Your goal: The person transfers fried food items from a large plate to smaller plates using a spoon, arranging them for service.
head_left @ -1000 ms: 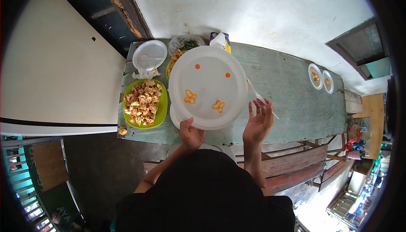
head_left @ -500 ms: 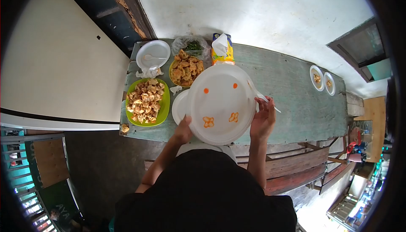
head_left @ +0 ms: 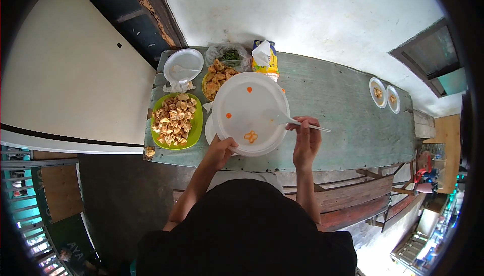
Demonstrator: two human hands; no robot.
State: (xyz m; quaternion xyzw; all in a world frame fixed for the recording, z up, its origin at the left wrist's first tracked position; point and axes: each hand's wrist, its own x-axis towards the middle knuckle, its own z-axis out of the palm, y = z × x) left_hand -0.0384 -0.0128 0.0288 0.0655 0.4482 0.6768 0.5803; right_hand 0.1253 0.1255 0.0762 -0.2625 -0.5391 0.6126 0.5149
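Note:
A round white plate (head_left: 247,105) with orange sauce spots and a small sauce pattern is gripped at its lower left rim by my left hand (head_left: 219,152). My right hand (head_left: 306,136) pinches the handle of a white plastic spoon (head_left: 290,120), whose head is over the right part of the plate. Behind it, a plate of fried food (head_left: 216,80) is partly hidden. To the left lies a green plate (head_left: 194,135) piled with folded fried pieces (head_left: 174,117).
At the table's (head_left: 333,105) back stand a tissue pack (head_left: 265,60), a plastic bag with greens (head_left: 229,54) and a white plate with a spoon (head_left: 184,59). Two small plates with food (head_left: 377,93) sit far right. A wooden bench (head_left: 348,195) is below.
The white plate has shifted up and left and looks smaller. The spoon has swung inward over the plate, and my right hand has moved slightly left.

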